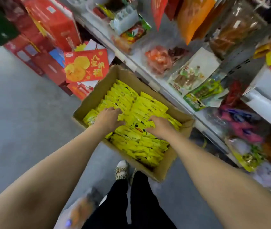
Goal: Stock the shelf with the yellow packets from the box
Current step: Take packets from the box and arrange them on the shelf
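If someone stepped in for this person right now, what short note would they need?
Left hand: fingers spread on the yellow packets, no clear grip yet.
Right hand: same, resting on the packets beside the duck-face one.
Cardboard box: on the floor against the shelf, nearly full.
Done: none lifted, as far as the view shows.
Left: gather packets and move them to the shelf.

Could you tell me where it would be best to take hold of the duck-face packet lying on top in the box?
Probably by its two side edges, from above. The duck-face packet lies flat on the upright rows in the box, so only its edges offer a pinch. The left hand and right hand already flank it.
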A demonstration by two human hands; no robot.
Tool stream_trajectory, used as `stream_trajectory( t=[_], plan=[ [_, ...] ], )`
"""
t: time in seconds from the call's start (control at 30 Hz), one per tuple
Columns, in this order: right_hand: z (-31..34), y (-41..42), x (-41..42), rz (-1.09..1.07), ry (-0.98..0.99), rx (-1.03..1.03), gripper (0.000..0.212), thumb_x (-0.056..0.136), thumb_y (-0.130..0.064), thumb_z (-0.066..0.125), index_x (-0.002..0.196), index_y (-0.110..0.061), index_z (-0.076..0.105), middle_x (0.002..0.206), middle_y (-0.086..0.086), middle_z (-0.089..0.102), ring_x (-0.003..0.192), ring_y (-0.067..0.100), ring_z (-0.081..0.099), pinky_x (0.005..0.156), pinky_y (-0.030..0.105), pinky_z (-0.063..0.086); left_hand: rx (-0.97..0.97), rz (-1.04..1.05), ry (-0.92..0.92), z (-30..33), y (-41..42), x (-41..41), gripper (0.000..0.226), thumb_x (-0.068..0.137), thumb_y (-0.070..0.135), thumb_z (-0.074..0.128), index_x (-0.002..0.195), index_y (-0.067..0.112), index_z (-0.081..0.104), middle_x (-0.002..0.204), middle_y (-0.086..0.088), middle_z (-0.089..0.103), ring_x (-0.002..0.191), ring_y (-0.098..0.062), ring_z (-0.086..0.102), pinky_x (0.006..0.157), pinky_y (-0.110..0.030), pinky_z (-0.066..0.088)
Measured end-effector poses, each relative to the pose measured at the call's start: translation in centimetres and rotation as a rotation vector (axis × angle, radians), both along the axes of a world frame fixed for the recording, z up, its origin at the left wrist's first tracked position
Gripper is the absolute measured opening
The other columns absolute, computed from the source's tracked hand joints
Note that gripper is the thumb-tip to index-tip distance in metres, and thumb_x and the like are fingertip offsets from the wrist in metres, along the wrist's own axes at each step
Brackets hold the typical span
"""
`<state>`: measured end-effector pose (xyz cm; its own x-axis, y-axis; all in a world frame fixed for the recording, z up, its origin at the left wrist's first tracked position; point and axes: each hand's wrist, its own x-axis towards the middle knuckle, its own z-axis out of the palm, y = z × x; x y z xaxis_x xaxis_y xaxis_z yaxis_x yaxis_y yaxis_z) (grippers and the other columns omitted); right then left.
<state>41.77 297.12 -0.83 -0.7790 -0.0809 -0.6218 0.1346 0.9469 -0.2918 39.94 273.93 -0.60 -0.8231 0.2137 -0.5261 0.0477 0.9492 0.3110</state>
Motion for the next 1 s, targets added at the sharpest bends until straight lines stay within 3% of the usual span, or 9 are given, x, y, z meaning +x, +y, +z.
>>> stream_trajectory(
  t=[0.17,0.3,0.47,0.6,0.73,0.9,1.0],
  plan=[
    [-5.5,-1.1,-1.5,-0.051,-0.047,-0.057,0.057,0.086,-0.042,0.071,0.137,-0.026,0.05,0.138,0.006,0.052,0.125,0.028,0.051,0.097,0.038,0.046,-0.037,0.034,-0.16,-5.5,-2.4,-0.5,0.067,0.081,0.056,0.066,0.137,0.022,0.049,0.132,-0.013,0.053,0.126,-0.035,0.044,0.1,-0.045,0.041],
    [-8.6,-1.6,-2.5,-0.065,-0.048,-0.034,0.057,0.085,-0.039,0.073,0.135,-0.022,0.051,0.139,0.004,0.05,0.13,0.026,0.044,0.1,0.041,0.045,-0.069,0.012,-0.211,-8.7,-4.2,-1.1,0.069,0.081,0.056,0.067,0.14,0.028,0.046,0.147,-0.009,0.042,0.138,-0.034,0.031,0.11,-0.049,0.033],
    [-10.4,-1.8,-3.4,-0.068,0.029,0.026,0.05,0.077,-0.039,0.08,0.116,-0.024,0.055,0.125,0.003,0.055,0.122,0.025,0.047,0.09,0.036,0.045,-0.079,0.044,-0.218,-11.1,-5.8,-1.6,0.071,0.082,0.054,0.067,0.145,0.037,0.038,0.16,0.0,0.02,0.148,-0.028,0.011,0.117,-0.05,0.018],
    [-11.4,-1.7,-3.6,-0.052,0.072,0.028,0.047,0.074,-0.044,0.081,0.109,-0.028,0.055,0.116,0.001,0.058,0.117,0.025,0.048,0.084,0.036,0.043,-0.089,0.055,-0.253,-11.9,-6.4,-1.9,0.076,0.082,0.056,0.067,0.147,0.037,0.033,0.161,0.001,0.016,0.145,-0.03,0.016,0.113,-0.05,0.025],
    [-12.0,-1.8,-3.4,-0.118,0.143,0.003,0.03,0.075,-0.039,0.081,0.097,-0.029,0.063,0.105,0.001,0.06,0.109,0.025,0.051,0.077,0.036,0.044,-0.178,-0.004,-0.218,-12.4,-6.8,-3.0,0.078,0.078,0.062,0.067,0.145,0.041,0.035,0.155,0.003,0.031,0.139,-0.03,0.024,0.108,-0.046,0.032],
    [-12.0,-1.8,-3.4,-0.163,0.172,-0.03,0.012,0.085,-0.027,0.074,0.087,-0.023,0.063,0.102,0.002,0.065,0.104,0.027,0.054,0.068,0.03,0.036,-0.273,-0.09,-0.166,-12.0,-7.4,-4.8,0.07,0.073,0.058,0.073,0.136,0.038,0.05,0.14,0.003,0.046,0.13,-0.027,0.031,0.103,-0.04,0.029],
    [-11.5,-1.8,-3.2,-0.247,0.124,-0.141,0.011,0.088,-0.025,0.07,0.088,-0.022,0.059,0.094,-0.001,0.069,0.094,0.026,0.061,0.067,0.035,0.046,-0.243,-0.103,-0.113,-11.7,-7.4,-5.4,0.054,0.072,0.051,0.077,0.122,0.038,0.061,0.128,0.004,0.055,0.124,-0.025,0.033,0.101,-0.04,0.027]
  ],
)
